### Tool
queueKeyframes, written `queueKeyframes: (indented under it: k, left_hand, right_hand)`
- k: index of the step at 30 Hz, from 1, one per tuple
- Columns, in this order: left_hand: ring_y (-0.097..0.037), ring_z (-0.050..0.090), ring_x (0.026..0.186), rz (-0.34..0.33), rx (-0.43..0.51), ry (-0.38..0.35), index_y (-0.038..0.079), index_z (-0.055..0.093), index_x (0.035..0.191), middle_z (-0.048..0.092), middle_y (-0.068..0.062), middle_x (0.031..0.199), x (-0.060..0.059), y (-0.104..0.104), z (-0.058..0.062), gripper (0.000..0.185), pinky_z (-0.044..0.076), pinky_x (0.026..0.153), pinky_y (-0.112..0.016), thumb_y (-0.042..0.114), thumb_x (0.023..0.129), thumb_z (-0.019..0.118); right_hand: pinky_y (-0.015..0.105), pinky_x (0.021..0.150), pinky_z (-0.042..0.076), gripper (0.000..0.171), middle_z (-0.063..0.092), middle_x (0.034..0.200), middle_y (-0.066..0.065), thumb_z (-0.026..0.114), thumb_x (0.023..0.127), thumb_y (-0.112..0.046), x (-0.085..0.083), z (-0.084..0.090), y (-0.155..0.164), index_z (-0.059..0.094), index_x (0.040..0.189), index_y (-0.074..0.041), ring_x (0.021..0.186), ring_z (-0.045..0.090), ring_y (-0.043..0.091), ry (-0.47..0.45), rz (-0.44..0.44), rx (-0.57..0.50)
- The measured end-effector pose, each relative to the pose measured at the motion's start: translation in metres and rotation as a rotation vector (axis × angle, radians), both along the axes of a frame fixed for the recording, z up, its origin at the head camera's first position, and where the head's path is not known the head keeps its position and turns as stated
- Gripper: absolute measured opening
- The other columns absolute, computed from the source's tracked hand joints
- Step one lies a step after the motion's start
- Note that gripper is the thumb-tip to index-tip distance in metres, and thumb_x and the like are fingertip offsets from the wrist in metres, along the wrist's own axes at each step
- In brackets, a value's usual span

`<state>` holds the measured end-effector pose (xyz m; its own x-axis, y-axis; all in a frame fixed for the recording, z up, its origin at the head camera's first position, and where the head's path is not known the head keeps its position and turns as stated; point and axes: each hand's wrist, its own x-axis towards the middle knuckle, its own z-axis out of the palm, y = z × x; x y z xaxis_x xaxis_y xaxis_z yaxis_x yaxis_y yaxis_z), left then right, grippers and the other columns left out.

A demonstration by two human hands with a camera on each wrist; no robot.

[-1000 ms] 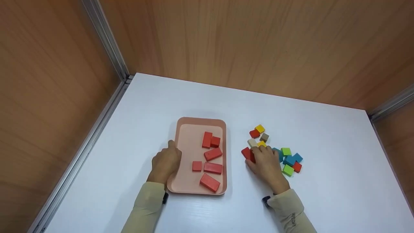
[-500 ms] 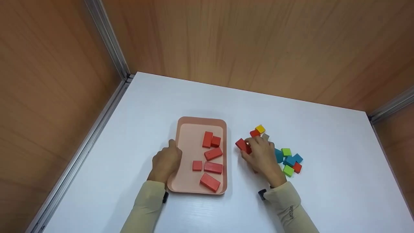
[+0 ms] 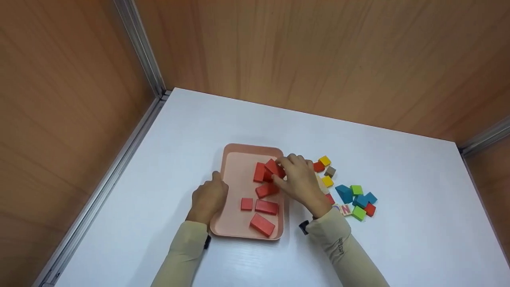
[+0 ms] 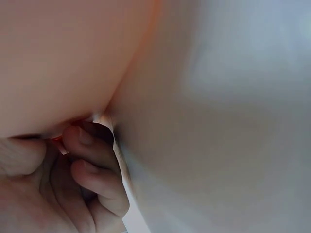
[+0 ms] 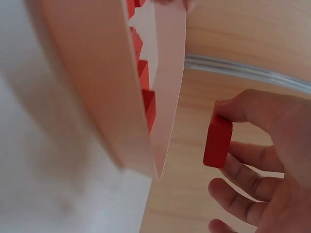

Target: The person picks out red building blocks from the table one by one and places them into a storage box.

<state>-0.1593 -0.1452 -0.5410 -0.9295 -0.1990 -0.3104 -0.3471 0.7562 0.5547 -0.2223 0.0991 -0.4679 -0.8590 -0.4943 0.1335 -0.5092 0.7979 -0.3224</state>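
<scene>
Head view: right hand (image 3: 299, 181) now over the far right part of the pink tray (image 3: 232, 187), carried across from the heap of small blocks (image 3: 350, 193) on the white bench (image 3: 398, 239), where it was half a second ago. Red block (image 3: 275, 167) pinched between thumb and fingers, held just above the red blocks already in the tray (image 3: 263, 199), beside the two at the far end. Not yet let go; looks like one more red piece about to join the six lying there. With the hand gone from the heap, more of it uncovered: yellow, grey, teal, green and red cubes, plus a pale lettered tile nearest the sleeve. Left hand (image 3: 208, 199) unmoved, thumb over the tray's left rim, fingers curled under the edge, steadying it.

Left wrist view: very close and blurred. Fingers (image 4: 90, 160) bent round the thin rim of the tray (image 4: 63, 58), gripping it, bench surface pale on the right.

Right wrist view: red block (image 5: 217, 141) clamped narrowly between thumb on top and fingers (image 5: 252, 155) beneath, remaining fingers loosely curled. Tray wall (image 5: 97, 97) seen edge-on just beside, a row of red blocks (image 5: 145, 92) showing inside it; block held clear of the rim, touching nothing but the hand.
</scene>
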Motion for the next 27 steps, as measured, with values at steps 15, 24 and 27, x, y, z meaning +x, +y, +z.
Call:
queueKeyframes:
  k: [15,24,27]
  left_hand:
    - [-0.027,0.056,0.063,-0.007,0.02,0.044,0.006,0.046,0.114,0.055,-0.01,0.074,-0.001,0.02,0.002,0.024,0.043,0.059,-0.04,0.026,0.104,0.038]
    - [-0.027,0.057,0.067,0.004,0.039,0.003,0.007,0.045,0.118,0.055,-0.01,0.076,-0.001,0.021,0.004,0.025,0.043,0.061,-0.04,0.027,0.104,0.038]
    - [-0.028,0.057,0.069,0.013,0.046,-0.029,0.007,0.044,0.121,0.056,-0.011,0.078,-0.001,0.02,0.005,0.027,0.044,0.063,-0.041,0.028,0.104,0.038]
  right_hand:
    - [0.05,0.09,0.039,0.035,0.061,0.105,0.005,0.077,0.087,-0.029,0.003,-0.011,-0.029,0.067,0.117,-0.011,0.1,0.054,0.023,0.037,0.197,0.112]
    - [0.051,0.089,0.039,0.038,0.062,0.107,0.006,0.079,0.087,-0.027,0.001,-0.016,-0.033,0.068,0.12,-0.012,0.1,0.055,0.023,-0.035,0.26,0.139]
    - [0.051,0.088,0.037,0.037,0.062,0.105,0.004,0.079,0.087,-0.026,0.0,-0.016,-0.035,0.068,0.12,-0.014,0.098,0.054,0.023,-0.069,0.274,0.154]
